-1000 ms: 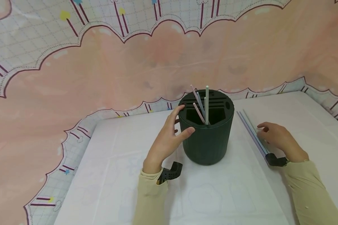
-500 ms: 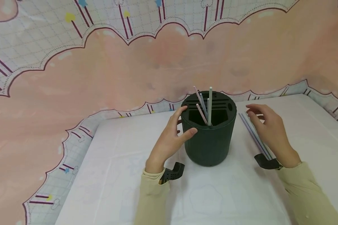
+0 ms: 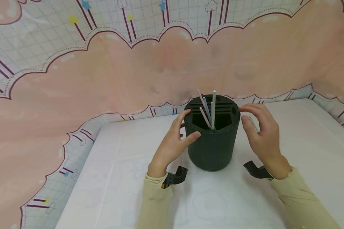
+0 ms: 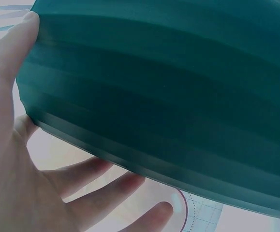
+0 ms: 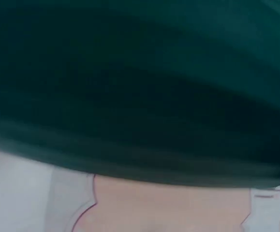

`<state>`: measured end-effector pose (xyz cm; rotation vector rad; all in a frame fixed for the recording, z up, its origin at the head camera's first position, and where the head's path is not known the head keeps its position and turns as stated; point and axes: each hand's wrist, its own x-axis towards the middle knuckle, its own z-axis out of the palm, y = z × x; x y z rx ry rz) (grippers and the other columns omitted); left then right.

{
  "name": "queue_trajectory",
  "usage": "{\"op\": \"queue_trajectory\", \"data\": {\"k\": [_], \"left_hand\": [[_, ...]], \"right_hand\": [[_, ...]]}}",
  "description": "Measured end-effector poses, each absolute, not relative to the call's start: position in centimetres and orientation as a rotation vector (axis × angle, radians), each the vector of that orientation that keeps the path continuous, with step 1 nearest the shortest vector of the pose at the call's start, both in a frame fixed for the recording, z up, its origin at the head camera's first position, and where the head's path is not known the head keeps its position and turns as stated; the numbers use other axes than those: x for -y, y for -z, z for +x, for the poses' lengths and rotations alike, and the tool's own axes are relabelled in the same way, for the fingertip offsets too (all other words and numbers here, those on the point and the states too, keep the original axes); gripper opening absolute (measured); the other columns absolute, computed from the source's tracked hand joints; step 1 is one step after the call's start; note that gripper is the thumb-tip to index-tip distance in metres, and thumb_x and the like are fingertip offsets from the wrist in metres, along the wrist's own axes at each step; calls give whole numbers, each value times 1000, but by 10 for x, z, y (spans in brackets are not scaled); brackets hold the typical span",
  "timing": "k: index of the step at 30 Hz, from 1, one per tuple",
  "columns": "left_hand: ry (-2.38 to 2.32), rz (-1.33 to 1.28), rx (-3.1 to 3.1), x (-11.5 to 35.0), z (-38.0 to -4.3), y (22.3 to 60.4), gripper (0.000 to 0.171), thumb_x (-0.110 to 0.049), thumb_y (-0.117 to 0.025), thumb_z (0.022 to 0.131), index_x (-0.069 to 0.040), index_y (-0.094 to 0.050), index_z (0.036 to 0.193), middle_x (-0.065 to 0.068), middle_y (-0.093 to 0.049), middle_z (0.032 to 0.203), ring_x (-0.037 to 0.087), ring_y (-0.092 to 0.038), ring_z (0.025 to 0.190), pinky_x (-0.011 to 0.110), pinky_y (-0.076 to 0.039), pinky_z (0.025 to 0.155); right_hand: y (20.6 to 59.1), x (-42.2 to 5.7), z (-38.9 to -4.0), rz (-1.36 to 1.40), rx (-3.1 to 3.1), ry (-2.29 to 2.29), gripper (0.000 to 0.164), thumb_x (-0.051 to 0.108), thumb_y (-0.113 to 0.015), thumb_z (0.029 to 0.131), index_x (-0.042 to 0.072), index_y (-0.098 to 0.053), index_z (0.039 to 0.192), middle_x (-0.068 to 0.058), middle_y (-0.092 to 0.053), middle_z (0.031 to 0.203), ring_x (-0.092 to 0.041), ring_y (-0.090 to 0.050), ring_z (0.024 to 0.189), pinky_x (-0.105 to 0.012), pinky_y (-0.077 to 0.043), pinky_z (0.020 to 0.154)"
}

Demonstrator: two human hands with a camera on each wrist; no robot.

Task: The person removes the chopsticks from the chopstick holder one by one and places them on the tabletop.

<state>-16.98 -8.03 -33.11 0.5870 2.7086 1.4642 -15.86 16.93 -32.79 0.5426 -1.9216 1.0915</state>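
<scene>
A dark green round pen holder (image 3: 210,149) stands upright, with slots and a wide opening in its top. Several thin pastel sticks (image 3: 213,109) lean in that opening. My left hand (image 3: 170,144) holds the holder's left side near the rim; the left wrist view shows its thumb (image 4: 21,41) at the rim and fingers spread along the wall. On the other side my right hand (image 3: 262,136) is relaxed, index fingertip right at the rim and thumb a little away from the wall. Behind it one pale stick (image 3: 255,124) shows on the table, mostly hidden by the hand.
A white-covered table (image 3: 126,178) carries the pen holder. Behind it rises a peach backdrop (image 3: 149,73) with scalloped, grid-patterned borders. Each wrist bears a black camera mount, the left mount (image 3: 176,176) close to the holder's lower side.
My right hand has moved from the loose sticks on the table, left and up to the pen holder's right rim, and its fingers have opened. The left hand stays on the holder.
</scene>
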Motion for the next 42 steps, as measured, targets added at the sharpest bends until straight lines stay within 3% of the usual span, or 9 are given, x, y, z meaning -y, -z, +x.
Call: {"op": "queue_trajectory", "data": {"k": [10,15,20,29,42], "left_hand": [[-1445,571,-2713,82,-168,330,71,-62,-53,76,-53,-12,134,-16,-16,142,14,-33,125,40,-37,95],[-1460,600,-2728,82,-167,331,70,-60,-54,78,-51,-14,135,-14,-20,141,13,-35,124,42,-39,92],[-1464,621,-2736,81,-166,331,70,-60,-54,78,-50,-15,135,-14,-21,140,13,-35,123,43,-40,91],[-1474,643,-2713,80,-165,331,70,-59,-55,77,-50,-15,135,-16,-19,140,13,-35,123,44,-39,92],[-1464,613,-2740,83,-164,334,69,-60,-53,78,-51,-15,134,-15,-21,140,13,-36,122,44,-40,91]], "right_hand": [[324,-143,-153,814,1930,-1036,42,34,-49,91,0,-57,114,-9,-59,106,-18,-55,97,-23,-39,91],[330,-132,-149,789,2006,-945,45,38,-45,92,3,-56,118,-7,-61,103,-23,-52,97,-33,-36,90],[333,-122,-145,708,2023,-839,43,36,-41,93,1,-60,110,-11,-63,98,-26,-53,92,-43,-33,89],[333,-121,-139,684,2020,-784,45,34,-39,94,-2,-63,103,-14,-64,91,-28,-53,88,-42,-33,92],[334,-120,-141,709,1957,-965,39,32,-45,93,-1,-66,90,-9,-63,81,-22,-54,81,-41,-31,97]]}}
